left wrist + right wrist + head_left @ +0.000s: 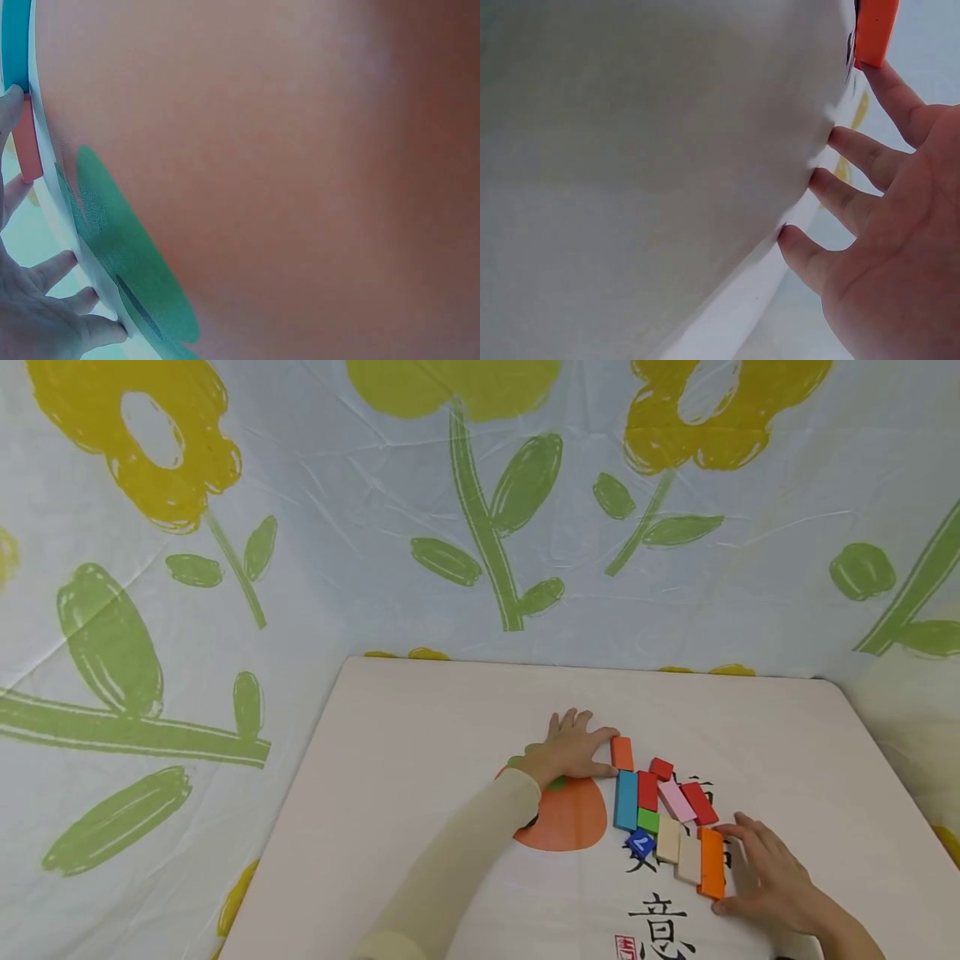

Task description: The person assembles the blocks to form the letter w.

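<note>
Left hand (573, 752) has its thumb and index finger at the two ends of an orange-red block (622, 753), pinching it lengthwise; the other fingers spread on the table. In the left wrist view the thumb tip lies where this block (28, 142) meets a teal block (15, 45). Right hand (772, 877) spans a long orange block (712, 863), index fingertip at its far end and thumb at its near end. The right wrist view shows the index fingertip against the orange block (875, 34), the other fingers touching the table and the thumb hidden.
Between the hands lie several blocks in a cluster: red (647, 792), green (648, 821), pink (677, 801), plain wood (668, 839) and a dark blue one (641, 843) marked 2. The tabletop (420, 735) bears printed characters and an orange fruit picture. Flowered cloth (337, 568) hangs behind.
</note>
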A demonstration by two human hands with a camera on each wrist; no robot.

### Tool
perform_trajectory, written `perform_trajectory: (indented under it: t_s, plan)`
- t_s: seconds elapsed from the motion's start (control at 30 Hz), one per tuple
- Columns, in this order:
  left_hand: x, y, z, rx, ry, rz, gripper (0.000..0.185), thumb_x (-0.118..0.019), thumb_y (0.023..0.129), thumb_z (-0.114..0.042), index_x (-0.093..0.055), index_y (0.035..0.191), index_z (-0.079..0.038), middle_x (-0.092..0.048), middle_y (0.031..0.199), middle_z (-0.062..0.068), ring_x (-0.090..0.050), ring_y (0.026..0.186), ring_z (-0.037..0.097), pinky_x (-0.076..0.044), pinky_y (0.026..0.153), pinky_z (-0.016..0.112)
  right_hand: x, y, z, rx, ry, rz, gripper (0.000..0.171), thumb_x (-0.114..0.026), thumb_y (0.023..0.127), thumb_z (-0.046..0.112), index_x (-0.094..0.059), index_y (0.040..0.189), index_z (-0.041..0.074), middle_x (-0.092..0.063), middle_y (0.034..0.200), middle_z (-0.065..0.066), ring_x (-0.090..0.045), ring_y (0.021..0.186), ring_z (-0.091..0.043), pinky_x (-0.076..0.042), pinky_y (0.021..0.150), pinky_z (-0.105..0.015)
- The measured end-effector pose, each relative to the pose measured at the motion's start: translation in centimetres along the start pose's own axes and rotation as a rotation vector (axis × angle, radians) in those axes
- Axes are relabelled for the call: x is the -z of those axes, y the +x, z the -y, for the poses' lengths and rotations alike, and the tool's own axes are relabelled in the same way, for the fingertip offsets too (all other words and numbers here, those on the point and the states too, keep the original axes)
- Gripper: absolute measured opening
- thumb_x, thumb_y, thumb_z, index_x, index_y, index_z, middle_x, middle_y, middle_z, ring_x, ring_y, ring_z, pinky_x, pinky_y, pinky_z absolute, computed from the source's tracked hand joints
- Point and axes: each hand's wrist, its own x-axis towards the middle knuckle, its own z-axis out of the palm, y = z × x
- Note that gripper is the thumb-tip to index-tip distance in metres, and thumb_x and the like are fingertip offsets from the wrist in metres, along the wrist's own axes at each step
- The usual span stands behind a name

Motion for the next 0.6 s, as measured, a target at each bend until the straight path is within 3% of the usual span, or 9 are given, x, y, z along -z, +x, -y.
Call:
perform_trajectory:
  t_s: [0.6]
  plan:
    - [0.13,0.14,-0.36,0.000,0.075,-0.012,0.069,-0.054,0.093,-0.067,-0.036,0.154,-0.040,-0.026,0.162,0.002,-0.019,0.148,0.034,-0.017,0.116,0.059,-0.03,-0.12,-0.20,-0.005,0.027,-0.012,0.101,-0.095,0.058,0.038,-0.039,0.136,0.006,-0.029,0.145,-0.035,-0.024,0.126,-0.057,-0.025,0.087,-0.085]
